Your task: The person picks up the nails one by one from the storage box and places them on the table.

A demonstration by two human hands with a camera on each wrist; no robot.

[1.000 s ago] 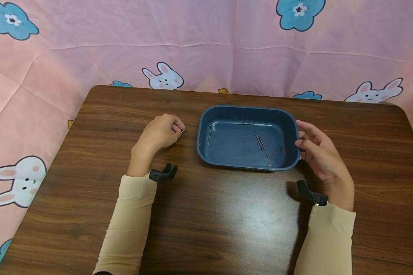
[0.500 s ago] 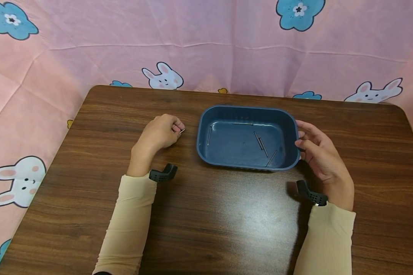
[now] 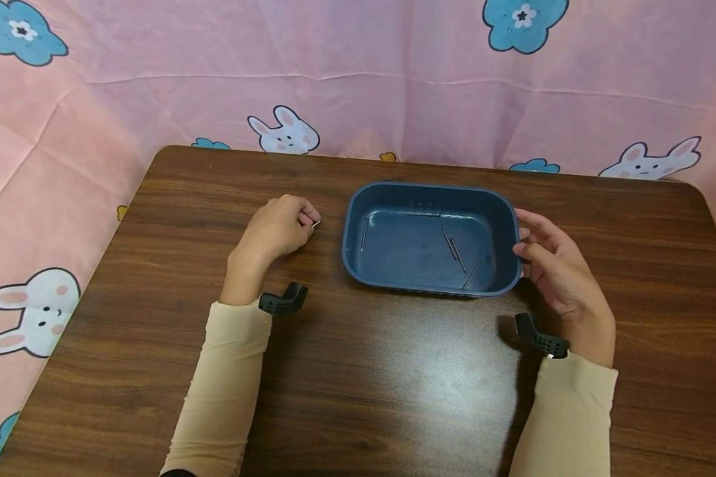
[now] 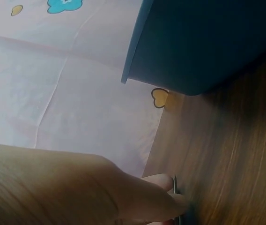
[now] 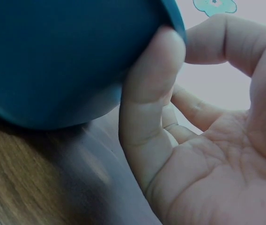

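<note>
Along the rear hangs a pink cloth [image 3: 358, 59] printed with rabbits and flowers. Before it stands a wooden table [image 3: 382, 377], brown and grained. A blue tub [image 3: 408, 255] sits upright upon it, near the far edge. At the tub's right end, the right hand [image 3: 563, 281] holds the wall with curled fingers. The left hand [image 3: 276, 228], to the tub's left and apart from it, pinches a thin metal pin [image 4: 175, 184] at the fingertips; contact between pin and tabletop cannot be determined. Five similar pins [image 3: 458, 256] lie scattered inside the tub.
</note>
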